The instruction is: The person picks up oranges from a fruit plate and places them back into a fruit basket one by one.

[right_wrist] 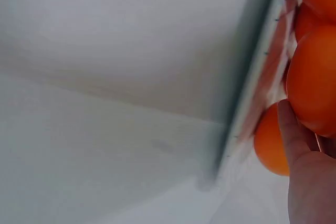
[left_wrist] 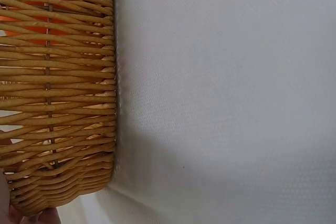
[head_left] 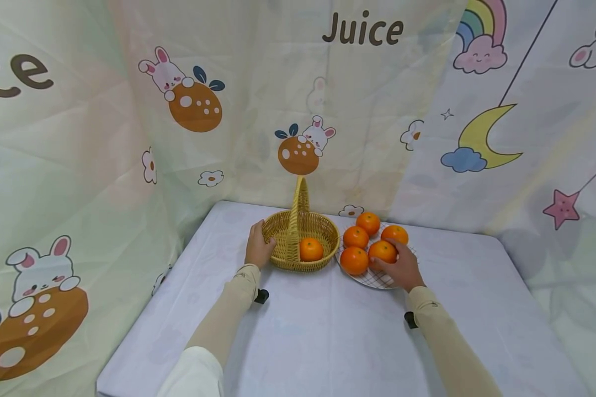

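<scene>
A yellow wicker basket (head_left: 298, 266) with a tall arched handle stands on the table, one orange (head_left: 310, 250) inside it. My left hand (head_left: 259, 247) grips the basket's left rim, thumb on the inner side. In the left wrist view the woven wall (left_wrist: 58, 93) fills the left, with fingertips low at its edge. To the right, a checked plate (head_left: 372, 281) bears several oranges. My right hand (head_left: 401, 267) holds the front right orange (head_left: 381, 252) between thumb and fingers. In the right wrist view that orange (right_wrist: 315, 80) partly hides others behind it.
Other oranges sit close around the held one, such as the front left orange (head_left: 354, 260) and the back right orange (head_left: 394, 235). The plate stands near the basket's right side. A white cloth covers the table (head_left: 318, 336), and a printed curtain (head_left: 258, 154) hangs behind.
</scene>
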### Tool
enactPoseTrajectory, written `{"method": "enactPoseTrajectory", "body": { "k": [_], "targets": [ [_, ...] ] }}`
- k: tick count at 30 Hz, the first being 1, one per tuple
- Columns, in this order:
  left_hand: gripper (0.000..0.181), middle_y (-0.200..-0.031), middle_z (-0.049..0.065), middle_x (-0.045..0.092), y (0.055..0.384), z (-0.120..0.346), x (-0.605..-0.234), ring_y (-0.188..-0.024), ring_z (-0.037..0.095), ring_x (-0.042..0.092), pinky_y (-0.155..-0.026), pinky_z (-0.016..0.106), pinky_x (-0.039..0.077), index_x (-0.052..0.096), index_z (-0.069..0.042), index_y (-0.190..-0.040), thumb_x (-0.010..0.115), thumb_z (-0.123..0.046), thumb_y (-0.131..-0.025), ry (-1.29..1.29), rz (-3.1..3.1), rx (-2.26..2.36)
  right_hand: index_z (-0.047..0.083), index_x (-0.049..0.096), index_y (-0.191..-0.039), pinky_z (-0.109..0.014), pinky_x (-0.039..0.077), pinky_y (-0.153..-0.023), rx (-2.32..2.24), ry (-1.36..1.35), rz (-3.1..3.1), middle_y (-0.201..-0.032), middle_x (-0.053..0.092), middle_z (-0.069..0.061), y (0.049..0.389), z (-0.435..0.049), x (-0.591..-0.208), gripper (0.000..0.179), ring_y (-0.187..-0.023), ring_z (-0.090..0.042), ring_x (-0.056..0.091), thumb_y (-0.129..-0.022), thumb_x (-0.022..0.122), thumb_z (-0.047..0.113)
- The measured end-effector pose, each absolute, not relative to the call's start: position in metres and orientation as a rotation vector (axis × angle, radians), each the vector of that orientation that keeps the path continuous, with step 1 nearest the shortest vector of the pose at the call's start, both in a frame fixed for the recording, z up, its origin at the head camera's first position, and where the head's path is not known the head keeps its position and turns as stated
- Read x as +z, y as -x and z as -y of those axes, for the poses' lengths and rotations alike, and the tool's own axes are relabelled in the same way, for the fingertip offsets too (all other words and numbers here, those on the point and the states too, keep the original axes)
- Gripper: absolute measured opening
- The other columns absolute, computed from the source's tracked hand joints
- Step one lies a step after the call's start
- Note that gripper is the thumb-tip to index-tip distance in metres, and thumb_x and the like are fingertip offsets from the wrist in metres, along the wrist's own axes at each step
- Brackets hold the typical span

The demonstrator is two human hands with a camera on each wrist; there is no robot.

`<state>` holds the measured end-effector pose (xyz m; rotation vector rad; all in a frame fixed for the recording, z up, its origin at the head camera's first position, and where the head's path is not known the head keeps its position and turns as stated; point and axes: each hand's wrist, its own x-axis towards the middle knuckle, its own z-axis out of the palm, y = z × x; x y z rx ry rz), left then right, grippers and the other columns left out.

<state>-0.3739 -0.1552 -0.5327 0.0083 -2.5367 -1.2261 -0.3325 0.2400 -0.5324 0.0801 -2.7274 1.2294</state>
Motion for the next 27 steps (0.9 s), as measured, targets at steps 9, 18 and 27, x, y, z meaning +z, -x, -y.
{"method": "enactPoseTrajectory", "body": {
  "k": [9, 18, 27],
  "targets": [
    [0.063, -0.134, 0.008, 0.029, 0.372, 0.155, -0.529, -0.122, 0.023, 0.031, -0.1, 0.037, 0.029, 0.027, -0.008, -0.135, 0.055, -0.007, -0.079, -0.03, 2.533, -1.236, 0.013, 0.037, -0.13, -0.055, 0.042, -0.08, 1.186, -0.172, 2.646, -0.127, 0.041, -0.006, 0.339, -0.225, -0.506, 0.077, -0.107, -0.025, 0.041, -0.069, 0.064, 0.051],
    [0.063, -0.134, 0.009, 0.029, 0.374, 0.155, -0.532, -0.122, 0.024, 0.032, -0.1, 0.039, 0.028, 0.027, -0.008, -0.135, 0.055, -0.008, -0.079, -0.019, 2.535, -1.238, 0.02, 0.039, -0.128, -0.045, 0.044, -0.084, 1.235, -0.287, 2.524, -0.124, 0.041, 0.001, 0.345, -0.196, -0.488, 0.073, -0.102, -0.021, 0.044, -0.067, 0.068, 0.047],
    [0.062, -0.133, 0.009, 0.03, 0.374, 0.156, -0.533, -0.121, 0.025, 0.033, -0.099, 0.039, 0.03, 0.028, -0.008, -0.135, 0.055, -0.009, -0.079, 0.002, 2.546, -1.215, 0.03, 0.04, -0.126, -0.042, 0.044, -0.083, 1.279, -0.376, 2.52, -0.122, 0.043, 0.006, 0.361, -0.164, -0.478, 0.069, -0.1, -0.018, 0.045, -0.065, 0.069, 0.047]
  ]
}}
